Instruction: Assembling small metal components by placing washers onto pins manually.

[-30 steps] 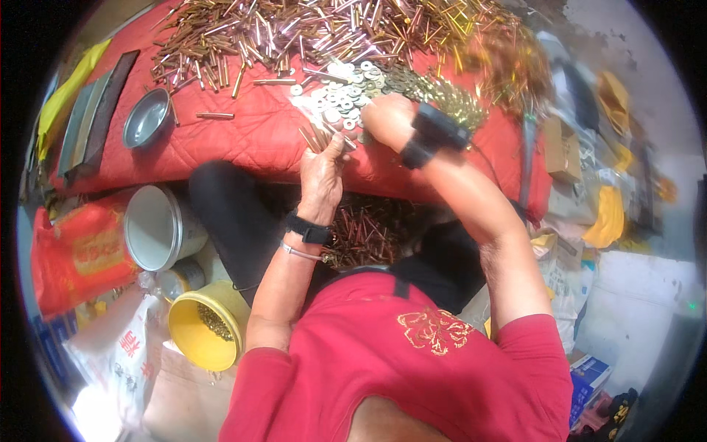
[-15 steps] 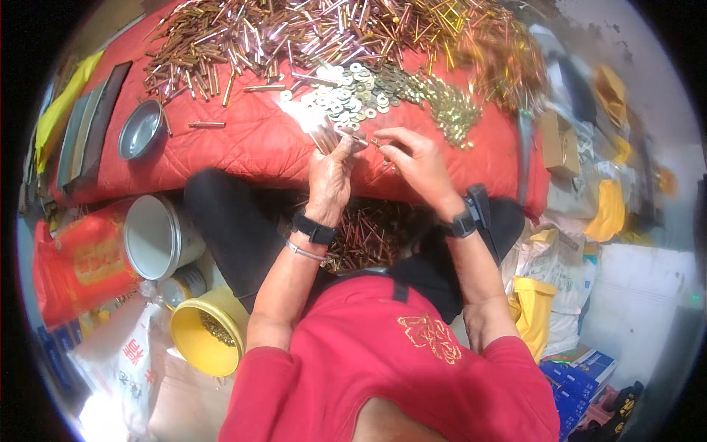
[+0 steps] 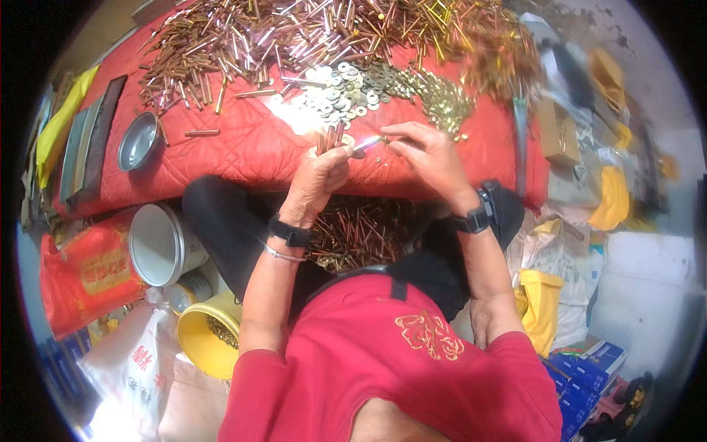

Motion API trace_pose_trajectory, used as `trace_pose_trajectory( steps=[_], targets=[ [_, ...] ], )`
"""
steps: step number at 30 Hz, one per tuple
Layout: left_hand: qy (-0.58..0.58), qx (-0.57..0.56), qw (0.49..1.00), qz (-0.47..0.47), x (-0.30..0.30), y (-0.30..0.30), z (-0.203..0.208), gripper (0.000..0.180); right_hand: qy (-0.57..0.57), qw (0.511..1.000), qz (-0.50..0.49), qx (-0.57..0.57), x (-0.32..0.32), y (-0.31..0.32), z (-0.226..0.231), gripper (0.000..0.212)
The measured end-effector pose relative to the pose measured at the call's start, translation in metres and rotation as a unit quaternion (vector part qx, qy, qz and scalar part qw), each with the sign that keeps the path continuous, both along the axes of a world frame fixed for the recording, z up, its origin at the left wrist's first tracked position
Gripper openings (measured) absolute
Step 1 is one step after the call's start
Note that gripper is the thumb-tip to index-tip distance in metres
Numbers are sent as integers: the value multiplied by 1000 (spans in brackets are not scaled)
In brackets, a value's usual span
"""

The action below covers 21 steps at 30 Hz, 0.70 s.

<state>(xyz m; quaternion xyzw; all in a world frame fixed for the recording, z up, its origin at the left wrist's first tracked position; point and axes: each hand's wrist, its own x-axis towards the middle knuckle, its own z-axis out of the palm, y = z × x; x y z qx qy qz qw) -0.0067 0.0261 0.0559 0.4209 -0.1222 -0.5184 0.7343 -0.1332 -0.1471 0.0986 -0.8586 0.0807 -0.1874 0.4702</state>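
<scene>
- Left hand [image 3: 322, 177]: fingers closed on a small bunch of copper-coloured rods [image 3: 331, 138], ends poking up past the fist, just over the near edge of the red quilted cover [image 3: 243, 158].
- One bright rod [image 3: 370, 144] sticks out sideways from that hand toward the right.
- Right hand [image 3: 433, 158]: thumb and index at the bright rod's outer end; can't tell if they grip it.
- Just beyond the hands: pale flat washers [image 3: 340, 97], loosely piled; small brass-coloured pieces [image 3: 445, 104] to their right.
- Farther back: big rod heap [image 3: 294, 48] across the cover.
- Left on the cover: metal bowl [image 3: 137, 144], lone rod [image 3: 202, 133] beside it.
- Below, between the legs: more rods [image 3: 353, 236].
- Lower left: yellow bucket [image 3: 196, 340] with small bits inside.
</scene>
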Motion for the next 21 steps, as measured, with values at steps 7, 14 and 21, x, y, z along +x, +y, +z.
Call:
trace_pose_trajectory(
  steps=[7, 14, 21],
  targets=[
    [-47, 51, 993, -96, 15, 3, 9, 16, 135, 976, 157, 62, -8, -7, 11, 16],
    [157, -103, 971, 147, -7, -25, -37, 19, 107, 958, -25, 265, 9, 31, -14, 12],
    [106, -29, 965, 237, -15, -38, -20, 12, -42, 996, -49, -67, 39, 46, -3, 10]
  ],
)
